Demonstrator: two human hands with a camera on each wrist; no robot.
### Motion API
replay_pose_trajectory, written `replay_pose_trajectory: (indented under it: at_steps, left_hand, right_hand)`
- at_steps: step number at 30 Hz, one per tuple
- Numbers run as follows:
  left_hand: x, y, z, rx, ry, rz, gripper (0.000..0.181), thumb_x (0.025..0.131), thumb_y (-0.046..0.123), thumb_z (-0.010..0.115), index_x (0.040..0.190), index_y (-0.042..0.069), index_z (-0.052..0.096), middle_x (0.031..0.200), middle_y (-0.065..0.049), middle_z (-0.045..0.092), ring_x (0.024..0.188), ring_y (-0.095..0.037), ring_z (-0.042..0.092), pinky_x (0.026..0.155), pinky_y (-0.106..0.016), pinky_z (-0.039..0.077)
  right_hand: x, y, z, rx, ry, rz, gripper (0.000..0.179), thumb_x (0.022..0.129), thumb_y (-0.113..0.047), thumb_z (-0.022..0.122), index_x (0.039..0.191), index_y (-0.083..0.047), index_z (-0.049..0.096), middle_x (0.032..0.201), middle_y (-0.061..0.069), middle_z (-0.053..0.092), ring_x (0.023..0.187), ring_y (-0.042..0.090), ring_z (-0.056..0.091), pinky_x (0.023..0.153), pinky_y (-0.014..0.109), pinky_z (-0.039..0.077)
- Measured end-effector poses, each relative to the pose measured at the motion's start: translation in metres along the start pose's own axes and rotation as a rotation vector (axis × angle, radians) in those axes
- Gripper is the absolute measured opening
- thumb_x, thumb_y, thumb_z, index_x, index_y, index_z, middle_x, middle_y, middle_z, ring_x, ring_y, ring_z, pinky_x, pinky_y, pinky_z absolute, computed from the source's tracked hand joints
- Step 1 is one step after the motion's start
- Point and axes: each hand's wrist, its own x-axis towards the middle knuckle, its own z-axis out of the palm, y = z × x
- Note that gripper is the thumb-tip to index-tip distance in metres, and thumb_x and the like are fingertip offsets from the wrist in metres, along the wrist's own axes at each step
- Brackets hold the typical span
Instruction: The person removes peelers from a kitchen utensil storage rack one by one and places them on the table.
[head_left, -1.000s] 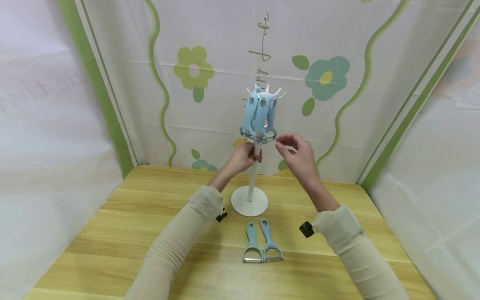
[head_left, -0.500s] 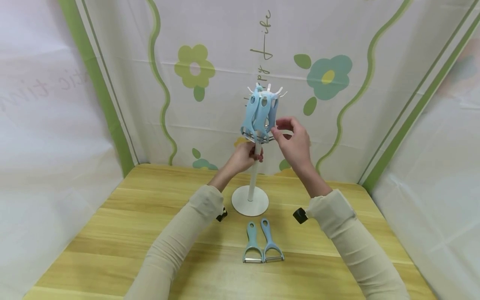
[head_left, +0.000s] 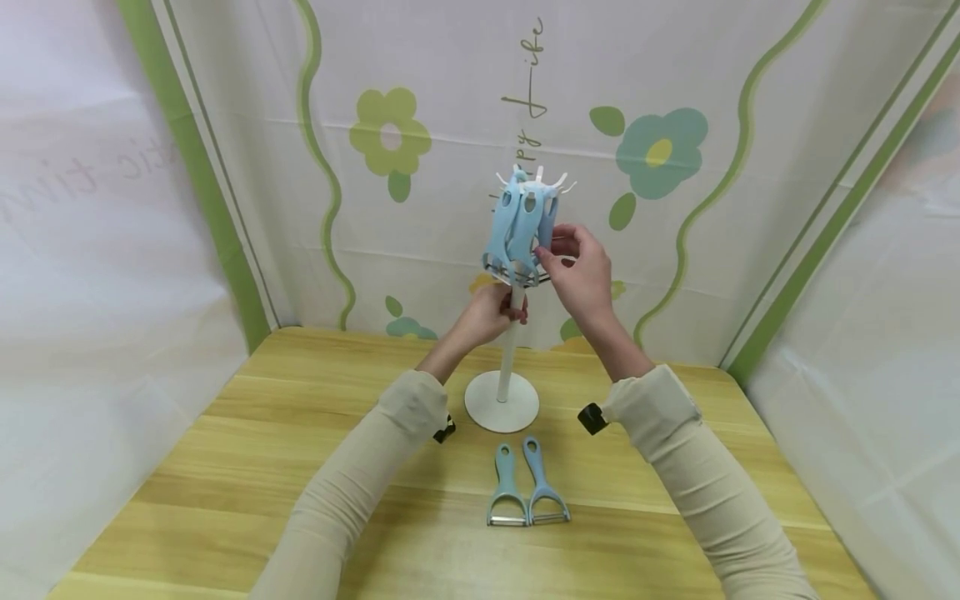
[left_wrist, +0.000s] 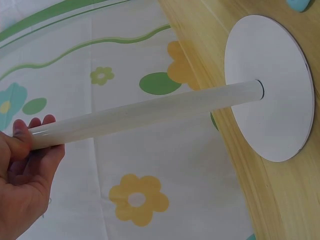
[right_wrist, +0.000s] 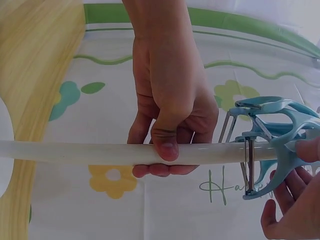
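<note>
A white stand rises from a round base (head_left: 483, 414) on the table. Its pole (left_wrist: 150, 114) is gripped just below the hanging peelers by my left hand (head_left: 482, 317); in the right wrist view the thumb lies across the near side with fingers behind. Several light blue Y-shaped peelers (head_left: 498, 229) hang by their handle holes from the hooks at the top, blades down. My right hand (head_left: 587, 275) pinches the rightmost hanging peeler (right_wrist: 281, 167) low on its body, thumb in front and fingers behind. That hand is partly cut off in the right wrist view.
Two more peelers, one greenish (head_left: 505, 475) and one blue (head_left: 537, 475), lie side by side on the wooden table (head_left: 300, 433) in front of the base. A printed curtain (head_left: 450, 50) hangs close behind the stand and along both sides.
My right hand has moved up and left, from beside the hanging peelers onto the right one. My left hand keeps its grip on the pole. The peelers on the table stay put.
</note>
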Motion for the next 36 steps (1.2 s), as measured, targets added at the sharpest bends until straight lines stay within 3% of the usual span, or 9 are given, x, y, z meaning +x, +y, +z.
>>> replay_pose_trajectory:
  at_steps: [13, 28, 36]
  left_hand:
    - [-0.001, 0.001, 0.001, -0.015, -0.010, -0.027, 0.016, 0.091, -0.013, 0.055, 0.101, -0.001, 0.061, 0.093, -0.015, 0.067, 0.085, -0.022, 0.070, 0.077, -0.030, 0.059]
    - [0.000, 0.000, 0.001, -0.009, -0.004, -0.035, 0.005, 0.095, -0.004, 0.060, 0.098, -0.001, 0.063, 0.093, -0.015, 0.069, 0.088, -0.026, 0.071, 0.081, -0.032, 0.060]
    - [0.000, 0.001, 0.001, 0.018, -0.008, -0.028, 0.003, 0.096, -0.001, 0.061, 0.097, 0.000, 0.064, 0.093, -0.014, 0.070, 0.086, -0.023, 0.071, 0.081, -0.034, 0.060]
  right_hand:
    - [0.000, 0.002, -0.005, -0.030, -0.017, -0.010, 0.026, 0.101, -0.008, 0.057, 0.123, 0.003, 0.063, 0.115, 0.020, 0.066, 0.107, 0.028, 0.063, 0.093, 0.040, 0.056]
    - [-0.002, -0.003, -0.012, -0.015, -0.008, -0.053, 0.026, 0.101, -0.008, 0.056, 0.123, 0.003, 0.064, 0.116, 0.021, 0.065, 0.105, 0.026, 0.061, 0.096, 0.040, 0.055]
    - [-0.001, -0.008, -0.015, -0.008, 0.007, -0.036, 0.026, 0.100, -0.006, 0.058, 0.123, 0.003, 0.064, 0.117, 0.021, 0.066, 0.105, 0.027, 0.061, 0.098, 0.041, 0.054]
